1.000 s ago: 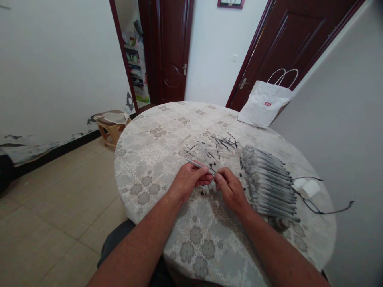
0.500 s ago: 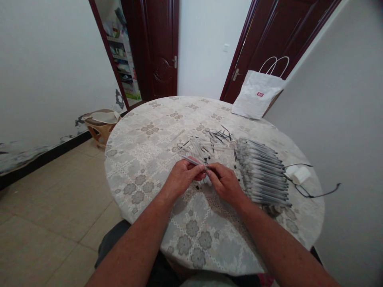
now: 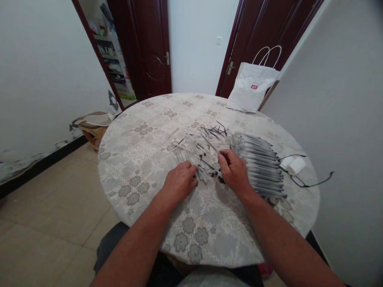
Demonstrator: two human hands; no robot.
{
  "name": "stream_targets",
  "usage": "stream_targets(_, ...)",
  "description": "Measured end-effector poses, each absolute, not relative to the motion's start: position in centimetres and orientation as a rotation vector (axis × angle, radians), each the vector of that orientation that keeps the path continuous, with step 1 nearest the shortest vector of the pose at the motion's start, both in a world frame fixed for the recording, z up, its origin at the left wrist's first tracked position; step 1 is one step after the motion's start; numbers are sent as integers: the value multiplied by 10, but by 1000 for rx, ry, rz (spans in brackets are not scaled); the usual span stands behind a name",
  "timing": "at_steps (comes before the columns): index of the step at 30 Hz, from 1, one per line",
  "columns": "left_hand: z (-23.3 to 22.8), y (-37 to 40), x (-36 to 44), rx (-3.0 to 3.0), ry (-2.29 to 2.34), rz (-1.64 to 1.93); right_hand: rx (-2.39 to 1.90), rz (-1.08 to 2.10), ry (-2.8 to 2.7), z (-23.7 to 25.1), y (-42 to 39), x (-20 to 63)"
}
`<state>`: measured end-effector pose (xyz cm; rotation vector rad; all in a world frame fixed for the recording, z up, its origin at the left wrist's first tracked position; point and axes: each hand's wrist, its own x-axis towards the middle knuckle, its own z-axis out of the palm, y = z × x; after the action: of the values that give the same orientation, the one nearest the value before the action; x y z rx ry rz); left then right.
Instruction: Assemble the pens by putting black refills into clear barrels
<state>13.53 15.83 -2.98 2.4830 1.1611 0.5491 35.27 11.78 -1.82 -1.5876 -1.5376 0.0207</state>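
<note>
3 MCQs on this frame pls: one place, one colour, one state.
1. Where does the row of finished pens lie?
A. By the right hand
B. By the left hand
C. On the stool

2. What colour is the paper bag?
A. Brown
B. White
C. Blue

3. How is the left hand?
A. Raised off the table
B. Palm down over the loose pen parts
C. Inside the bag

Key: 1 A, the row sits just beyond the right hand. 2 B, white with a small red mark. 3 B, it lies over the pile on the table.
</note>
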Motion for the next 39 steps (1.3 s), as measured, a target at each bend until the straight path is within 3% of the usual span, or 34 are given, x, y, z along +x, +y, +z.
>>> stream_targets(5, -31, 157, 143, 2685, 1208, 403, -1572, 5, -1569, -17, 117, 350)
stream_targets(18, -37, 173, 138, 2683, 1088, 643, -1571, 31, -1603, -19, 116, 347)
stream_targets(26, -28, 189, 124, 1622, 1118, 1235, -1533, 24, -1636, -19, 113, 346)
stream_targets(31, -23, 194, 119, 922, 777, 1221, -1444, 67, -1729, -21, 111, 342)
stream_targets(39, -16, 188, 121, 708, 618, 1234, -1377, 106, -1804, -24, 110, 337)
